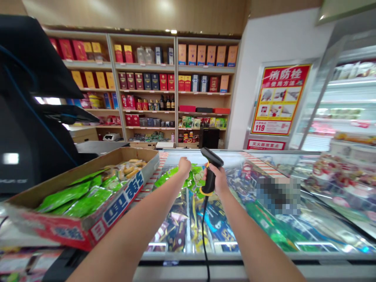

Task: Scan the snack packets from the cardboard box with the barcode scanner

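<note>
My right hand (216,178) is closed around the grip of a black barcode scanner (210,169) with a yellow collar, its cable hanging down toward me. The scanner head points left at a bunch of green snack packets (194,177) lying on the glass lid of a chest freezer (264,231). My left hand (184,165) is closed on the top of those green packets. Both arms reach forward over the freezer.
A cardboard tray (96,219) of green packets and yellow snacks sits on the left. A black till screen (32,105) rises at far left. Shelves of boxed goods and bottles (173,86) line the back wall. An open cooler (346,102) stands right, beside a red poster (279,98).
</note>
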{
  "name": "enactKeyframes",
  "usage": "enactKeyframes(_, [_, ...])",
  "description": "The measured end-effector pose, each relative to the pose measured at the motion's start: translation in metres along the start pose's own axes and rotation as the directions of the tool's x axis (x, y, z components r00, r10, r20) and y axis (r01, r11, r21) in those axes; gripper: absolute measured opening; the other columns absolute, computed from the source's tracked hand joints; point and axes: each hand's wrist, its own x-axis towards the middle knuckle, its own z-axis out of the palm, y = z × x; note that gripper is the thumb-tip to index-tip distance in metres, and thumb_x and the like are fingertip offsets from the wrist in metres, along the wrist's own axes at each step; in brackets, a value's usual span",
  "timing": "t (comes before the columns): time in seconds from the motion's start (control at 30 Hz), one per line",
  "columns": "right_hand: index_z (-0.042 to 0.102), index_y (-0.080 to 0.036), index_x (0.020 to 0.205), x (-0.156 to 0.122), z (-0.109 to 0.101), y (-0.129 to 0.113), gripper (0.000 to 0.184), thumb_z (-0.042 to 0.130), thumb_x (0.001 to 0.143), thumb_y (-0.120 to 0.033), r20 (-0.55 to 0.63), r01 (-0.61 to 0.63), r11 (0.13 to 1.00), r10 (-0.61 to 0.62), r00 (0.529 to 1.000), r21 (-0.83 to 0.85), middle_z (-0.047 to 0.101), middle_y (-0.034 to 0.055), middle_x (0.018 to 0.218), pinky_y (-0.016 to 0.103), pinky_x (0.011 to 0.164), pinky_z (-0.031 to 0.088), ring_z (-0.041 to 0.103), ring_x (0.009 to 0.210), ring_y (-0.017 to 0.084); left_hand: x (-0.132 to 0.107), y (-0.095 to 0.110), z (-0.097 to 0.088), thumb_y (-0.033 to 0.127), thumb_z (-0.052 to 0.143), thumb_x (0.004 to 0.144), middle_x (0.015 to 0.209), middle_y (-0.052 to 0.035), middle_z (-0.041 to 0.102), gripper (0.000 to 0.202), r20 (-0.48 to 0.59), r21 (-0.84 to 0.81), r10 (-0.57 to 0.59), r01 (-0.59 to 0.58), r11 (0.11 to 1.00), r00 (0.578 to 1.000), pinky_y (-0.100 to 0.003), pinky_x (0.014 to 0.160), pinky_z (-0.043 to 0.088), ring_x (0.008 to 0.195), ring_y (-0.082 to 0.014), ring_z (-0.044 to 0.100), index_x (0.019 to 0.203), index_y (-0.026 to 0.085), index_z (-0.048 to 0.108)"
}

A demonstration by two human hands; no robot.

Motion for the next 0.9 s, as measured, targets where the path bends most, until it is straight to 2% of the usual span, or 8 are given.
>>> enactKeyframes(0.13, [0.062,-0.017,0.079,-0.001,0.002,0.003,0.033,0.072,0.066,-0.046,0.022,-0.020,0.999,0.021,1.000,-0.029,0.059,-0.0024,0.052,0.026,0.042,0.044,0.053,0.040,0.013,-0.003,0.027,-0.003,-0.003,0.059,0.065,0.099,-0.0121,0.067,0.024,-0.032,0.207,0.086,-0.078,0.975,0.996,-0.029,0.087,0.047,0.115,-0.0266,0.057,0.081,0.016,0.062])
enactKeyframes(0.27, [0.063,-0.017,0.079,-0.003,0.002,0.008,0.033,0.072,0.067,-0.046,0.037,-0.028,0.997,0.031,0.999,-0.070,0.060,-0.0019,0.053,0.026,0.043,0.044,0.053,0.041,0.013,-0.012,0.071,-0.024,-0.001,0.067,0.060,0.070,-0.0071,0.066,0.018,0.095,0.364,0.033,-0.065,0.929,0.995,-0.032,0.076,0.050,0.087,-0.0263,0.065,0.064,0.015,0.064])
enactKeyframes(0.43, [0.062,-0.017,0.082,-0.005,0.004,0.010,0.033,0.073,0.068,-0.045,0.088,-0.040,0.996,0.047,0.995,-0.082,0.060,-0.0017,0.054,0.026,0.041,0.042,0.054,0.042,0.014,-0.034,0.148,-0.107,-0.003,0.065,0.060,0.063,-0.0050,0.066,0.020,0.304,0.588,-0.263,0.037,0.808,0.916,-0.025,0.057,0.047,0.059,-0.0185,0.062,0.069,0.014,0.069])
enactKeyframes(0.53, [0.062,-0.017,0.082,-0.007,0.005,0.009,0.034,0.073,0.067,-0.045,0.112,-0.042,0.994,0.053,0.992,-0.097,0.060,-0.0015,0.054,0.026,0.040,0.042,0.054,0.041,0.014,-0.049,0.182,-0.176,0.003,0.064,0.062,0.056,-0.0024,0.061,0.014,0.164,0.621,-0.267,0.111,0.776,0.950,-0.023,0.049,0.043,0.050,-0.0180,0.058,0.065,0.017,0.066])
enactKeyframes(0.6, [0.062,-0.016,0.081,-0.008,0.006,0.009,0.034,0.074,0.067,-0.045,0.126,-0.034,0.993,0.048,0.991,-0.114,0.060,-0.0012,0.054,0.026,0.040,0.042,0.055,0.041,0.014,-0.056,0.190,-0.219,0.009,0.064,0.063,0.051,-0.0002,0.058,0.009,0.031,0.624,-0.164,0.109,0.774,0.986,-0.025,0.046,0.041,0.044,-0.0184,0.054,0.061,0.017,0.064])
enactKeyframes(0.7, [0.063,-0.016,0.080,-0.009,0.007,0.010,0.034,0.074,0.067,-0.045,0.136,-0.032,0.991,0.050,0.990,-0.131,0.060,-0.0011,0.053,0.026,0.040,0.042,0.054,0.040,0.014,-0.060,0.182,-0.271,0.005,0.063,0.060,0.050,0.0005,0.058,0.011,-0.024,0.749,-0.159,0.123,0.651,0.987,-0.021,0.048,0.041,0.046,-0.0170,0.054,0.057,0.015,0.062])
enactKeyframes(0.8, [0.063,-0.016,0.079,-0.009,0.007,0.012,0.034,0.074,0.067,-0.045,0.136,-0.035,0.989,0.055,0.989,-0.142,0.059,-0.0010,0.053,0.026,0.040,0.042,0.054,0.041,0.014,-0.058,0.165,-0.302,-0.007,0.060,0.051,0.054,0.0009,0.062,0.022,0.022,0.901,-0.187,0.061,0.429,0.982,-0.016,0.054,0.039,0.056,-0.0146,0.056,0.058,0.013,0.065])
enactKeyframes(0.9, [0.063,-0.016,0.079,-0.009,0.006,0.013,0.034,0.074,0.067,-0.045,0.126,-0.038,0.988,0.057,0.990,-0.150,0.060,-0.0008,0.053,0.026,0.040,0.042,0.054,0.041,0.014,-0.054,0.155,-0.316,-0.010,0.061,0.047,0.052,0.0042,0.060,0.028,0.080,0.974,-0.156,-0.044,0.221,0.985,-0.016,0.057,0.037,0.056,-0.0130,0.052,0.058,0.015,0.066])
